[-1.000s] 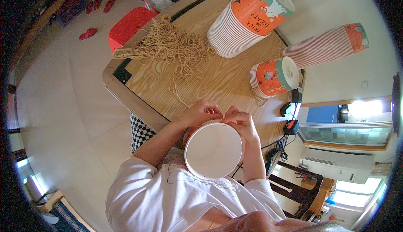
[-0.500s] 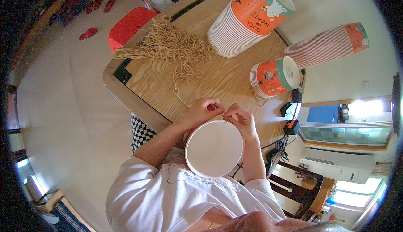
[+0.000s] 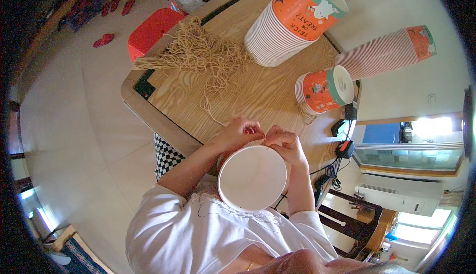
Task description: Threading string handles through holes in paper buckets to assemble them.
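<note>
A paper bucket (image 3: pixel 253 179), white inside with an orange outer wall partly showing, rests against my chest with its mouth turned up toward me. At its far rim my left hand (image 3: pixel 243 132) is closed in a pinch, and my right hand (image 3: pixel 283 142) pinches right beside it, fingertips almost meeting. Between the fingertips a short bit of tan twine (image 3: pixel 264 138) shows; the rest is hidden by the fingers. One strand runs from under my left hand to a tangled pile of twine (image 3: pixel 198 51) on the wooden table (image 3: pixel 183 110).
A tall stack of orange and white paper buckets (image 3: pixel 292 24) stands at the table's far side. Right of it are a shorter stack (image 3: pixel 325 90) and a long leaning stack (image 3: pixel 386 51). Black adapters and cables (image 3: pixel 344 149) lie along the right edge. A red stool (image 3: pixel 151 31) stands beyond the left edge.
My right hand has shifted slightly left and down, closer to my left hand. The bucket's rim has dropped a little. The stacks and the twine pile stay put.
</note>
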Motion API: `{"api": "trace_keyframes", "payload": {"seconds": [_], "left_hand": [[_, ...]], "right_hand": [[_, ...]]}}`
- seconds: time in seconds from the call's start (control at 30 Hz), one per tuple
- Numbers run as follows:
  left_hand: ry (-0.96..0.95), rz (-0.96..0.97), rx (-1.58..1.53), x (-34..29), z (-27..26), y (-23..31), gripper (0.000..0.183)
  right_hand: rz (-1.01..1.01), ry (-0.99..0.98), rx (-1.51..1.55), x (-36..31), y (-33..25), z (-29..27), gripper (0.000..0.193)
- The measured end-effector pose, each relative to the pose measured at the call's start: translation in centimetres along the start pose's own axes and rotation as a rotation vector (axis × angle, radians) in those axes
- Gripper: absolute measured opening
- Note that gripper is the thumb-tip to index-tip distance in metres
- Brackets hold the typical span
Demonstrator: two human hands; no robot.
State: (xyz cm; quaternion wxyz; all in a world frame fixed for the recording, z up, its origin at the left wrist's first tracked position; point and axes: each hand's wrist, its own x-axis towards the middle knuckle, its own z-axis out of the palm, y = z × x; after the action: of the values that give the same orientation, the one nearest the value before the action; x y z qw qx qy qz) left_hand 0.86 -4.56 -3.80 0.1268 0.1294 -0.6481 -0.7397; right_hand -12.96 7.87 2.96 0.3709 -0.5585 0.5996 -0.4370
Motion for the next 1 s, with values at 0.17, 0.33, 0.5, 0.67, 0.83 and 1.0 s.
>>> {"api": "trace_keyframes", "payload": {"seconds": [0.17, 0.33, 0.5, 0.67, 0.83, 1.0], "left_hand": [[-0.005, 0.017, 0.042, -0.1, 0.0, 1.1, 0.020], [0.008, 0.007, -0.006, -0.3, 0.2, 1.5, 0.021], [0.003, 0.077, 0.069, -0.7, 0.0, 3.7, 0.022], [0.006, 0.077, 0.084, -1.0, -0.1, 3.9, 0.022], [-0.034, 0.046, 0.066, -1.0, -0.1, 4.3, 0.024], [-0.032, 0.061, 0.112, -1.0, 0.2, 3.9, 0.024]], "right_hand": [[-0.013, -0.030, 0.011, -0.3, -0.1, -0.5, 0.013], [-0.016, 0.041, 0.077, -0.2, -1.2, 0.1, 0.016], [0.049, 0.103, 0.153, -0.5, -2.8, 0.4, 0.017], [-0.057, 0.056, 0.054, -0.3, -2.6, 0.0, 0.014], [-0.116, 0.027, 0.082, -0.6, -2.6, -0.2, 0.012], [-0.087, -0.021, -0.026, -0.8, -2.9, -0.7, 0.011]]}}
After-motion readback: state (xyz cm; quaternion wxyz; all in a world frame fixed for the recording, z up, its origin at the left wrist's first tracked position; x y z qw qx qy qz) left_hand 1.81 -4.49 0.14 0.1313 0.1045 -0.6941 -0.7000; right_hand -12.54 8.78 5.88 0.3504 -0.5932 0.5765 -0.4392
